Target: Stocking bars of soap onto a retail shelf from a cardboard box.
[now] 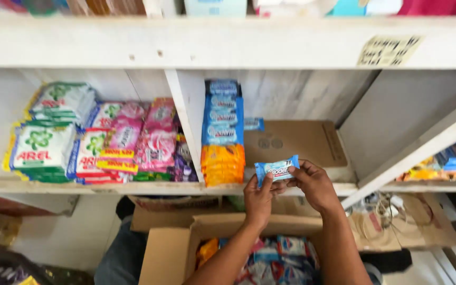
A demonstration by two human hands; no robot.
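In front of the white shelf (133, 187), middle compartment, at its front edge: small blue packet (276, 170) held level between both hands. Left hand (258, 199) pinching the packet's left end, thumb on top, grip closed on it. Right hand (315, 184) pinching the right end, grip likewise closed on it. Just behind and to the left, inside the compartment: upright stack of blue packets (222, 112) over orange packets (222, 164), flat brown cardboard (296, 142) beside. Left compartment: green and pink sachet bundles (96, 140). Below the hands: open cardboard box (172, 250) holding mixed blue and red packets.
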